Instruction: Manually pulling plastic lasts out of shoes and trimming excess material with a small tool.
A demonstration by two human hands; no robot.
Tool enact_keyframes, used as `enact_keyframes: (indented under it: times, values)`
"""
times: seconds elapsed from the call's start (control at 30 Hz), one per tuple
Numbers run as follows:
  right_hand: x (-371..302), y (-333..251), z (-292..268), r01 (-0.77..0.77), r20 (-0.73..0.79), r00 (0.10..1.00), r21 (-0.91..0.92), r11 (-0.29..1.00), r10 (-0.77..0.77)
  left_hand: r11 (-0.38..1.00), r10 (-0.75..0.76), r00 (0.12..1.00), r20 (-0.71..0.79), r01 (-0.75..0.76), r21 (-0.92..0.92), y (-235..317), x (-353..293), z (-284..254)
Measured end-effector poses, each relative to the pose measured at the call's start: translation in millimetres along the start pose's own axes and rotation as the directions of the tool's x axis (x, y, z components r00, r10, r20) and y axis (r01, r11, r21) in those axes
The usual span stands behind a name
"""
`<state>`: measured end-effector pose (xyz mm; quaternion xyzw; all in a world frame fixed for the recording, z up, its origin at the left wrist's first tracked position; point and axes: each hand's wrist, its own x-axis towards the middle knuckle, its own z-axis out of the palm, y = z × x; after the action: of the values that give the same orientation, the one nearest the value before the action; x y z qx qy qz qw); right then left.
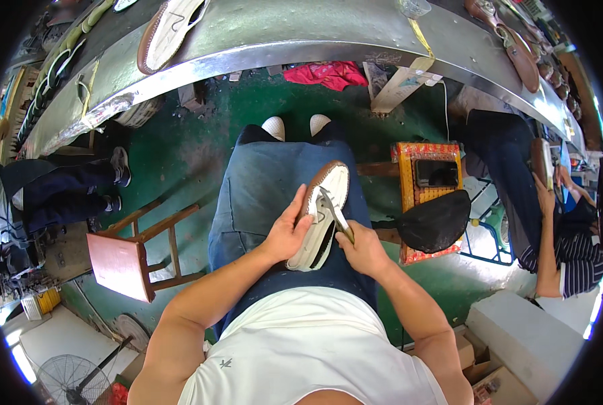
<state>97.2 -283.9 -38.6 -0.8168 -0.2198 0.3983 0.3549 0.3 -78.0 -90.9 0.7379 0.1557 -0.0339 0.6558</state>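
Observation:
A shoe (329, 196) with a white sole and a brown rim lies sole-up on my lap, over a blue-grey apron. My left hand (289, 233) grips the shoe along its left side near the heel. My right hand (362, 248) is closed on metal pliers (333, 210), whose jaws touch the middle of the sole. Both forearms come in from the lower edge.
A curved metal conveyor table (301, 40) runs across the top, carrying more shoes (168, 30). A wooden stool (133, 253) stands to my left, a red-orange stool with a black bag (431, 196) to my right. Seated people flank me on both sides.

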Motion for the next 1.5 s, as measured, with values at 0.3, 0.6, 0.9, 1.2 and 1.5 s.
enact_keyframes:
  times: [0.3,0.6,0.9,1.2,1.5]
  values:
    - [-6,23,-47,-0.456,0.513,0.841,0.505,0.733,0.17,0.863,0.115,0.971,0.209,-0.202,0.462,37,3,-7]
    - [26,-6,-44,0.007,0.111,0.994,-0.054,0.999,-0.001,0.822,0.157,0.974,0.166,-0.222,0.524,33,3,-4]
    - [18,-27,-34,0.208,0.096,0.976,-0.167,0.964,-0.194,0.91,-0.098,0.995,-0.004,0.092,0.405,10,-12,1]
    - [-14,-25,-23,0.258,0.098,0.966,-0.27,0.928,-0.24,0.986,-0.118,0.914,0.388,0.154,-0.065,-8,-41,-30]
    - [-21,-8,-12,0.158,0.158,0.976,-0.047,0.986,-0.149,0.992,-0.026,0.988,0.149,0.007,0.127,-4,-2,-29]
